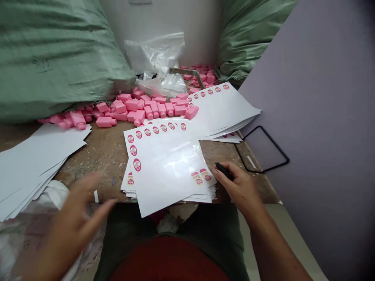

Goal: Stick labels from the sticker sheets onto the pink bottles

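My left hand (74,218) is blurred by motion above the front left of the table. Its thumb and fingers are apart, with nothing visible between them. My right hand (241,187) grips a short black tool (224,170) whose exact kind I cannot make out. It sits beside the lower right corner of a glossy white sticker sheet (166,164). Small oval pink labels run along that sheet's top and left edges, and two more labels lie near its lower right. The sheet rests askew on a pile of similar sheets, and its lower corner overhangs the table edge.
Many small pink bottles (131,107) lie heaped behind the sheets. Another sheet stack (222,107) is at the back right, and plain white sheets (38,156) lie at the left. Green sacks (58,58), a clear plastic bag (158,58) and a black wire frame (281,150) surround the table.
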A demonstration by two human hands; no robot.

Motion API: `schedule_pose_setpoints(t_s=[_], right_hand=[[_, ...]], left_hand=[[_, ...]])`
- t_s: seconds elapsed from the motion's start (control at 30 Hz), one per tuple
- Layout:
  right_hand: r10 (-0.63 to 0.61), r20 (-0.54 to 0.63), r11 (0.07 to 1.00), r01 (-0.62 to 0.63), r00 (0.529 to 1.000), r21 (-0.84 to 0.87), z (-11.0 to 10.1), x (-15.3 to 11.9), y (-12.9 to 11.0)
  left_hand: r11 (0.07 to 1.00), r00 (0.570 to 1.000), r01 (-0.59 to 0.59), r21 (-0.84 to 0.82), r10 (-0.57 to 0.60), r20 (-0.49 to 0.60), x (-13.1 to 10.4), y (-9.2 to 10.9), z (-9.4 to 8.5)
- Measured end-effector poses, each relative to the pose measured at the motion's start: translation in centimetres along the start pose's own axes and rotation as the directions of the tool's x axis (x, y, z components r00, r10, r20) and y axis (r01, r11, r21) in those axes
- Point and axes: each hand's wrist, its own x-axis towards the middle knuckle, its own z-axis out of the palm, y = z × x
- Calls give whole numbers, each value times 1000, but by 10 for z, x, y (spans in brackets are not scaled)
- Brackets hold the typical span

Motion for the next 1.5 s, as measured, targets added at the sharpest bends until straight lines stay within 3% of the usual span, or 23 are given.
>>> schedule_pose_setpoints(t_s=[0.03,0.1,0.17,0.2,0.27,0.4,0.47,0.6,0.77,0.93,1.5], right_hand=[[2,3,999,-2,1000,32,1,-2,-3],[-9,10,997,8,1000,75,2,-5,-9],[-18,25,995,15,1000,97,0,-7,-13],[-18,33,995,15,999,101,0,-7,-14],[-18,51,996,13,999,93,-2,-8,-16],[-80,115,997,80,990,3,3,-9,-20],[-161,178,982,176,971,-72,10,-9,-23],[-302,277,910,363,912,-202,25,-9,-29],[-327,307,862,415,894,-291,36,-5,-38],[-318,330,822,432,889,-371,40,-2,-45],[-324,303,794,432,896,-428,50,1,-46]], left_hand=[[983,982,-182,-13,182,58,9,26,24],[909,877,-416,-17,407,256,24,69,67],[872,804,-489,25,440,399,31,87,94],[867,794,-495,52,427,433,31,86,101],[870,804,-485,86,406,434,29,66,101],[868,808,-490,82,417,415,26,12,78],[869,810,-487,90,410,420,29,4,68],[866,806,-499,-11,469,360,46,36,72],[840,780,-437,-323,532,330,74,77,102],[859,777,-376,-347,496,387,81,75,115],[884,785,-402,-239,467,406,77,75,115]])
